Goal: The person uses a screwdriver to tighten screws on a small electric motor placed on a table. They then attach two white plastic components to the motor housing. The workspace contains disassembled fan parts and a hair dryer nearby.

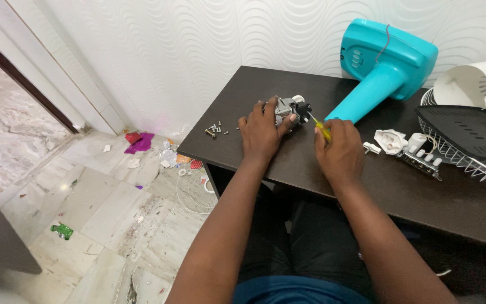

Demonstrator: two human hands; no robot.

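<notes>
my left hand [261, 132] clamps the small motor [289, 108] on the counter [423, 191]; right hand [340, 149] fists the yellow screwdriver [320, 127], shaft angling up-left into the motor.

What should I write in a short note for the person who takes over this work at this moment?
Left hand: fingers grip the small grey fan motor on the dark table.
Right hand: holds a yellow-handled screwdriver, tip at the motor.
Done: several loose screws lie on the table, left of the motor. The turquoise fan base, the white switch part and the wire guard lie apart on the right.
Left: the screwdriver is at the motor; what remains cannot be told.
</notes>
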